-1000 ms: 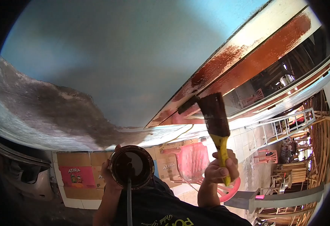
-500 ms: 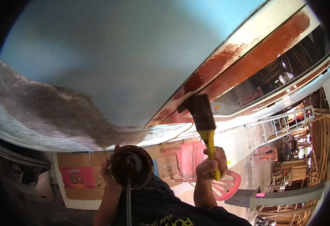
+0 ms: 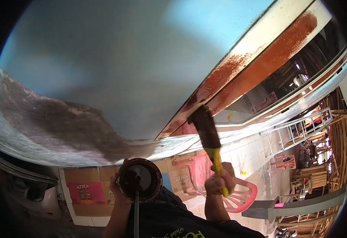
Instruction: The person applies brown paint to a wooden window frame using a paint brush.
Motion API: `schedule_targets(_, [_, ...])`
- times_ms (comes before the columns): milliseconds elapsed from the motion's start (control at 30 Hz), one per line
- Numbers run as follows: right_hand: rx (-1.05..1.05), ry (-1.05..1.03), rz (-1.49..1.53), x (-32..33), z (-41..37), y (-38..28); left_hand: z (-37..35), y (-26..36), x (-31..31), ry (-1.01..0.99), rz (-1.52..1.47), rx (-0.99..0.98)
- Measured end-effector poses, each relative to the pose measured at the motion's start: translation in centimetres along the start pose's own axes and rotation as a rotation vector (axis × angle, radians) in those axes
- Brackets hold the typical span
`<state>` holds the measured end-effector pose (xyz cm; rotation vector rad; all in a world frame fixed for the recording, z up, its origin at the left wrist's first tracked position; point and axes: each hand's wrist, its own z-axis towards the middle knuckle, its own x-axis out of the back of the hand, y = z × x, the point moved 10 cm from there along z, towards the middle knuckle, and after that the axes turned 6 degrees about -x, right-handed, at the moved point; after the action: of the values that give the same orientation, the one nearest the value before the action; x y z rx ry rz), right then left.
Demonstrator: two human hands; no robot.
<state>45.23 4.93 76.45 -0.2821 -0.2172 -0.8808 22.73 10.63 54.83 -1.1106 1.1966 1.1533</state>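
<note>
My right hand (image 3: 220, 180) is closed round the yellow handle of a wide paintbrush (image 3: 206, 127), whose bristle end is dark with paint. The bristle tip is at the lower part of a window frame (image 3: 256, 65), where reddish-brown paint partly covers pale cream wood. At lower left, my left hand (image 3: 120, 189) is wrapped round the side of a round paint can (image 3: 154, 174), mouth towards me. Dark brown paint lies inside, and a thin grey stick (image 3: 136, 216) stands out over the rim.
A blue wall (image 3: 114, 51) with a rough grey cement patch (image 3: 62, 115) fills the upper left. Flattened cardboard (image 3: 87, 193) covers floor tiles below. A pink plastic chair (image 3: 240, 196) is beside my right forearm. Farther right are a ladder (image 3: 296, 133) and stacked timber (image 3: 344, 146).
The brush has tilted, its bristle end shifting slightly left along the frame's lower part. The can has moved slightly right and down in view, still in my left hand.
</note>
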Motion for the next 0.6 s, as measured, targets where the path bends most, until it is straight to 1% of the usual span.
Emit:
schedule_targets(33, [-0.027, -0.044, -0.013, -0.8, 0.1, 0.2, 0.0, 0.0, 0.3, 0.013, -0.011, 0.007])
schedule_targets(167, [-0.111, 0.054, -0.058, 0.2, 0.0, 1.5, 0.1, 0.4, 0.2, 0.008, 0.052, -0.016])
schedule_targets(267, [-0.059, 0.119, 0.007, 1.2, -0.1, 0.7, 0.1, 0.6, 0.2, -0.007, 0.021, -0.028])
schedule_targets(300, [-0.028, 0.086, 0.017, 0.7, -0.1, 0.7, 0.0, 0.6, 0.2, -0.005, 0.017, -0.031])
schedule_targets(333, [-0.057, 0.028, -0.022, -0.2, 0.3, 0.7, 0.0, 0.6, 0.3, 0.009, 0.04, -0.032])
schedule_targets(400, [-0.095, 0.024, -0.05, -0.3, 0.2, 1.7, 0.1, 0.5, 0.3, 0.019, 0.051, -0.013])
schedule_targets(467, [-0.119, 0.111, -0.023, 1.0, -0.3, 2.6, 0.1, 0.4, 0.4, 0.012, 0.027, 0.002])
schedule_targets(500, [-0.185, 0.179, -0.037, 2.0, -0.7, 3.0, 0.0, 0.5, 0.4, 0.009, 0.016, 0.005])
schedule_targets(533, [-0.303, 0.313, 0.012, 3.0, -1.3, 4.0, 0.0, 0.4, 0.1, 0.002, 0.006, 0.0])
schedule_targets(600, [-0.657, 0.458, 0.09, 3.8, -2.8, 6.2, 0.0, 0.2, 0.7, 0.013, -0.04, 0.026])
